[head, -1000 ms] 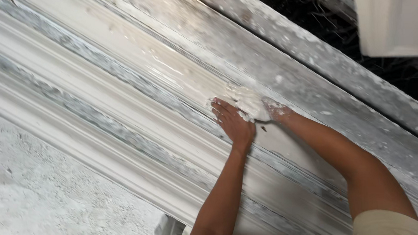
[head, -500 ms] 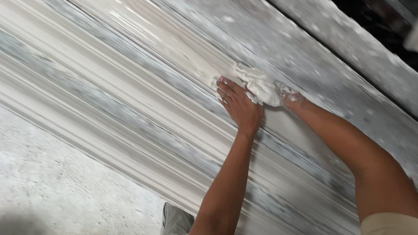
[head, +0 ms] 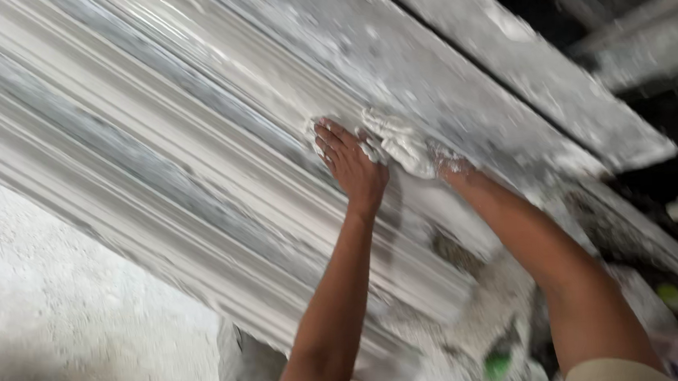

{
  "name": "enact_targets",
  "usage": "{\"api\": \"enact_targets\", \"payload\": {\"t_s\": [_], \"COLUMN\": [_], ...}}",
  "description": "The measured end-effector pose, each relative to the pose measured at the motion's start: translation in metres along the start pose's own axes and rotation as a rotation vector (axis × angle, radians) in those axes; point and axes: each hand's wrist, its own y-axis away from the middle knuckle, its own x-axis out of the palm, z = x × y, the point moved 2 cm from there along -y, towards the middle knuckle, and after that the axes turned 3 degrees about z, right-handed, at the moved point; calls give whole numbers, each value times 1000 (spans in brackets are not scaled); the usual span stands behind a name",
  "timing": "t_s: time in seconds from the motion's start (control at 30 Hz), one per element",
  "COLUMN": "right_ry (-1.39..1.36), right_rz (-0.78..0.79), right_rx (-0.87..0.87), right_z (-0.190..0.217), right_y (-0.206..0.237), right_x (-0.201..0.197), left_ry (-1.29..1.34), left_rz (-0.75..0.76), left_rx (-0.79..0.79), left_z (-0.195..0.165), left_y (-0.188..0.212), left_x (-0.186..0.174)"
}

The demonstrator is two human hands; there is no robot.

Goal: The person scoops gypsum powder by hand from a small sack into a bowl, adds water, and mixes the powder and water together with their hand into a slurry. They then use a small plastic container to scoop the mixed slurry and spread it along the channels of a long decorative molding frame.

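While blur smears head view: left hand (head: 353, 166) flat on long ribbed moulding (head: 196, 168), fingers together, pressed to surface, pinching nothing. Right hand (head: 447, 168) just beside, coated white, buried in wet plaster lump (head: 399, 144); finger state cannot tell. Lump sits on moulding's upper flat, between both hands. Best worked with even palm pressure, strokes along grooves, left hand steadying. Grey floor (head: 65, 325) below.

A pale, rough floor (head: 64, 309) lies below-left of the grey splattered plank (head: 520, 69). Below-right of that plank, something small and green (head: 497, 365), perhaps a bottle, is blurred.
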Motion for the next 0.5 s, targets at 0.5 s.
{"api": "enact_targets", "payload": {"t_s": [0.5], "right_ry": [-1160], "right_rz": [-814], "right_rx": [562], "right_z": [-7], "right_y": [330], "right_x": [148], "left_ry": [45], "left_rz": [365], "left_rx": [-120], "left_z": [-116], "left_y": [255], "left_x": [81]}}
